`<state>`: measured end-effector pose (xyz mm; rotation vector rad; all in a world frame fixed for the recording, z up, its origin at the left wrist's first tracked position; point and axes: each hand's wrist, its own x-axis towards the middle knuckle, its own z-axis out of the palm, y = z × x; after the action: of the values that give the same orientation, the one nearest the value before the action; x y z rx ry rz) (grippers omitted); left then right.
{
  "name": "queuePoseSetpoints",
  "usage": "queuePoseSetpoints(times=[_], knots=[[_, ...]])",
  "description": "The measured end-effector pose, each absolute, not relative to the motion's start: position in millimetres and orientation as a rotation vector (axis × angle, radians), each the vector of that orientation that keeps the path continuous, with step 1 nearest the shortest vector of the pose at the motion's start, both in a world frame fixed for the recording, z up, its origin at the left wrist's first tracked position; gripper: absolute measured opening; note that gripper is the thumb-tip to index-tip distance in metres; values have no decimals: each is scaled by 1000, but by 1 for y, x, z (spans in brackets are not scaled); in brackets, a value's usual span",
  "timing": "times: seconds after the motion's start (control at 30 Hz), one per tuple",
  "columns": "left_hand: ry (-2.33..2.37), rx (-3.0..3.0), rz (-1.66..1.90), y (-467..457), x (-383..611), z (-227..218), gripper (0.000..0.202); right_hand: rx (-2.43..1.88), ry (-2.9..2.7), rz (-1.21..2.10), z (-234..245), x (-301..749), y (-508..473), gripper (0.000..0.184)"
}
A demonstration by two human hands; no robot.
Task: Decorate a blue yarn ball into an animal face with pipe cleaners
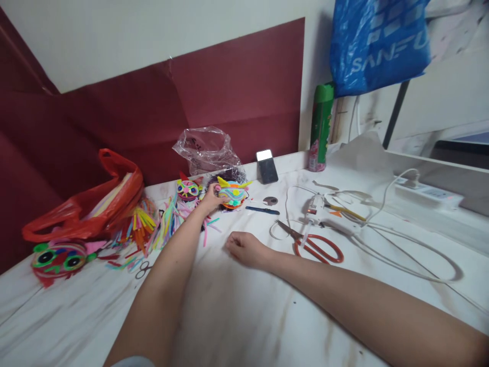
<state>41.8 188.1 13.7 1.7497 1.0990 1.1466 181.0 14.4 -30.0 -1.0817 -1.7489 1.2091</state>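
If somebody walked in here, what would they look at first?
Probably the shiny blue plastic bag hanging at the upper right, then the red plastic bag on the left of the marble-patterned table. Their eye might also catch the bright, multicoloured craft piece in the left hand, near the table's back.

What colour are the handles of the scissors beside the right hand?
The handles are orange-red; they show best in the head view.

The craft face mixes pale blue, yellow and orange. The table is white with grey-brown marbled streaks. The scissors have red-orange handles; the carrier bag is blue with pale lettering.
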Motion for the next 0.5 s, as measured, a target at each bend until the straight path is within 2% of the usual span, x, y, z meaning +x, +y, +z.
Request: queuePoseSetpoints(times=[0.33,0.5], knots=[[959,1652,1088,191,55,-15,73,-1065,-1730,1244,-33,182,17,22],[910,1696,1095,188,68,-16,87,-1054,-1729,1243,-35,181,18,20]])
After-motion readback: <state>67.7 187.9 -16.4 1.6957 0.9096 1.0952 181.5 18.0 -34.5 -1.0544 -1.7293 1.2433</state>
